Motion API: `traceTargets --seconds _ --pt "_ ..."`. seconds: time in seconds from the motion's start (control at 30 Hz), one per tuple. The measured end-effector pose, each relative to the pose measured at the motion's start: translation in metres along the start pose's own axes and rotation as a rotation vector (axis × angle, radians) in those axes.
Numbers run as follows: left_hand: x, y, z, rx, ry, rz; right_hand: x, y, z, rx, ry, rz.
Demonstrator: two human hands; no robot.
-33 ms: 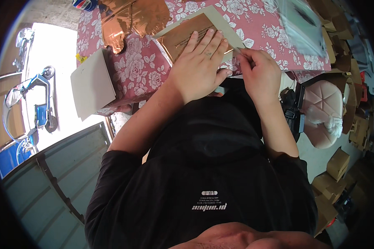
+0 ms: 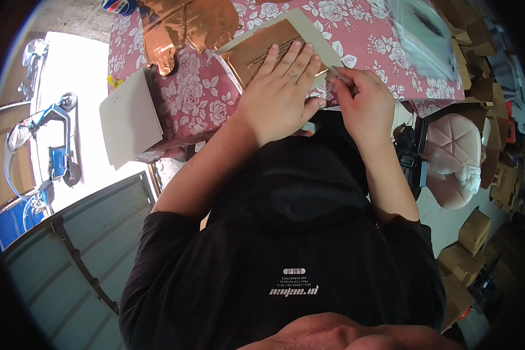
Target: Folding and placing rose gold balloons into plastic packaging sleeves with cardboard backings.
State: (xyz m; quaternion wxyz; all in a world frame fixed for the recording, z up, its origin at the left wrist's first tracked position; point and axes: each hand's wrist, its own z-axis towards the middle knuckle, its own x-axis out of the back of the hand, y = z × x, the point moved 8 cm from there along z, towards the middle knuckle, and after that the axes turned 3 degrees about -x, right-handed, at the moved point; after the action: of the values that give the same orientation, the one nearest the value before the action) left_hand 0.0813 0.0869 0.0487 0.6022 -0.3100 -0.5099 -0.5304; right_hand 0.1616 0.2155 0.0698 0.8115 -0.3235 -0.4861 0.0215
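Left hand (image 2: 281, 93): laid flat, palm down, fingers spread and extended, pressed on a pale grey card (image 2: 286, 42) whose face carries a brown, copper-toned sheet (image 2: 261, 49). Right hand (image 2: 363, 100): fingers drawn together, thumb and forefinger pinched at the near right corner of the card, where a thin edge or film appears to be gripped; exactly what is pinched cannot be told. Card: lying on the near edge of a table, tilted, one corner pointing away from the person. Table: covered by a pink rose-patterned cloth (image 2: 198, 99). Further out, to the left on the cloth: crumpled copper-coloured foil (image 2: 181, 26), touching or just beside the far left corner of the card. At the left table edge: a second pale card (image 2: 128, 116), hanging over the side. Far right on the cloth: a clear plastic bag (image 2: 420, 38). Beyond the table, to the right: a pale pink padded chair (image 2: 455, 157) and stacked brown cartons (image 2: 478, 230); to the left: a blue scooter (image 2: 49, 140) in sunlight. Handling note, as a judgement: the card is best kept pinned by steady flat pressure from the left palm, while the pinched corner is drawn slowly and low along the surface, so that the thin layer is not torn or creased.
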Motion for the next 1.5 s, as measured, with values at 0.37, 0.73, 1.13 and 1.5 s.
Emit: traceTargets --seconds 0.37,0.73,1.13,1.5 --pt "0.005 -0.008 0.000 0.092 0.084 -0.093 0.017 0.004 -0.020 -0.068 0.037 -0.030" --pt "0.006 -0.010 -0.004 0.068 0.168 -0.179 0.023 0.019 -0.030 -0.129 0.053 -0.032" --pt "0.009 -0.007 -0.004 0.051 0.176 -0.165 -0.001 0.005 0.006 -0.119 -0.066 -0.058" --pt "0.011 -0.007 -0.003 0.041 0.153 -0.167 -0.001 0.006 0.007 0.102 -0.054 0.015"
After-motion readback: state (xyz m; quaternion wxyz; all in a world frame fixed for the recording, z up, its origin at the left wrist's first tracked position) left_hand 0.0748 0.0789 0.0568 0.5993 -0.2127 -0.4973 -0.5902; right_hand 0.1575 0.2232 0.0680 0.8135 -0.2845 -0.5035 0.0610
